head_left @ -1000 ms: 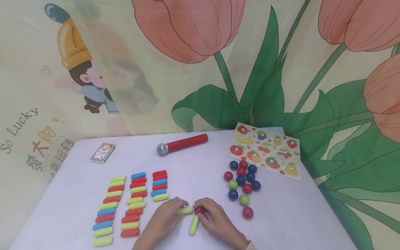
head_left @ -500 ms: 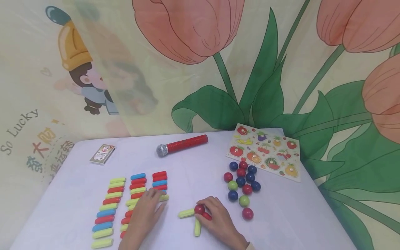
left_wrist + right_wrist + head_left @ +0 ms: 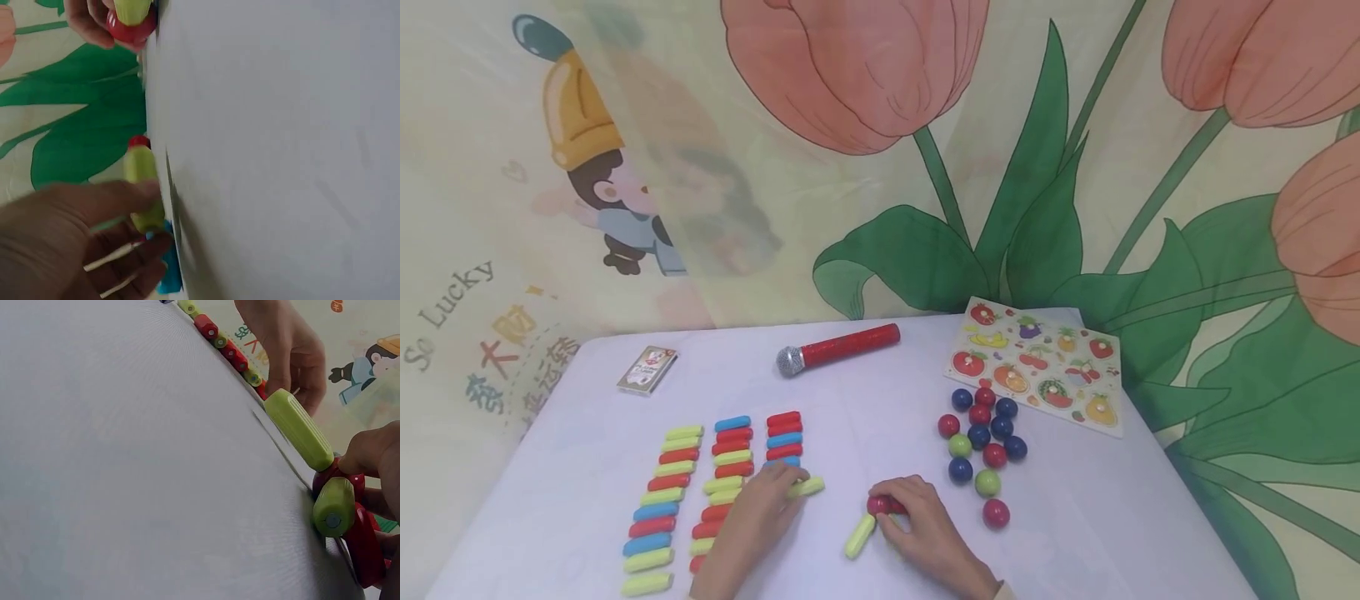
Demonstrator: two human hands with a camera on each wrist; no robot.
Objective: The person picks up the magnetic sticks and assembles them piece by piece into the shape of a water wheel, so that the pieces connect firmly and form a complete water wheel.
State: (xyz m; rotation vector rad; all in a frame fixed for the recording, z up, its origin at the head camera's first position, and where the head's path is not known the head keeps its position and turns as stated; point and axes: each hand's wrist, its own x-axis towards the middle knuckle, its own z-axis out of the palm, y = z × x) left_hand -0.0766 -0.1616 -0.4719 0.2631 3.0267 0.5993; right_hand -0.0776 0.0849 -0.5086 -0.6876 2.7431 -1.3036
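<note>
Left hand (image 3: 766, 505) pinches yellow stick (image 3: 809, 487); right hand (image 3: 916, 515), red ball (image 3: 876, 505).

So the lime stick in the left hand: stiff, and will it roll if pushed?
Probably stiff: the lime stick looks straight, pinched in the left hand. Likely to resist rolling: the matching stick at the red ball shows flat-looking sides.

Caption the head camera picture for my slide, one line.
Left hand pinches a yellow stick; right hand holds a red ball with other sticks attached, a red microphone lying farther back.
</note>
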